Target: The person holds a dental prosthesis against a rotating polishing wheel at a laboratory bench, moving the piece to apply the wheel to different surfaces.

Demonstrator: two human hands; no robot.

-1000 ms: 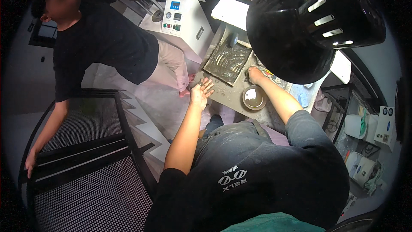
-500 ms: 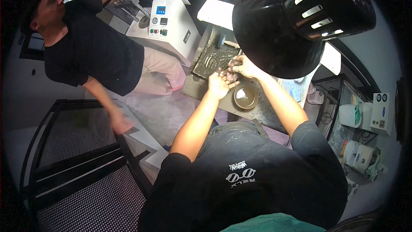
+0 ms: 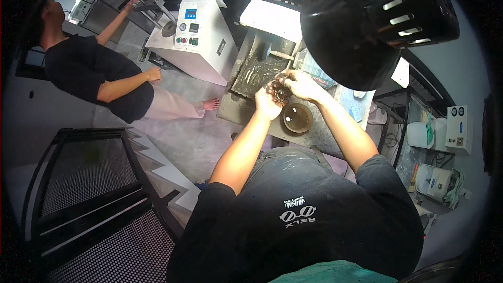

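Observation:
My left hand (image 3: pixel 269 104) is turned palm up, with its fingers curled under a small dark, wet object (image 3: pixel 281 93) smeared with mud. From the other side my right hand (image 3: pixel 301 84) pinches at the same object, its fingertips also dirty. Glare and mud hide what kind of thing it is. Just below both hands stands a round bowl (image 3: pixel 298 127) of brownish liquid. Beyond them lies a shallow tray (image 3: pixel 242 93) coated in dark grey mud. A brush-like tool with a pale handle (image 3: pixel 282 55) and a blue-grey head rests across the tray's far right part.
A large black lamp (image 3: pixel 340 36) hangs low over the bench's right side. At the back left is a white machine (image 3: pixel 196 42) with a control panel. Another person (image 3: pixel 99 78) stands to the left, beside black mesh railings (image 3: pixel 94 173). Blue packaging (image 3: pixel 356 113) lies on the bench's right.
My hands stay together over the tray's near edge, the fingers shifting around the dark object. The other person has turned away and drawn the lowered arm in. My view has shifted slightly.

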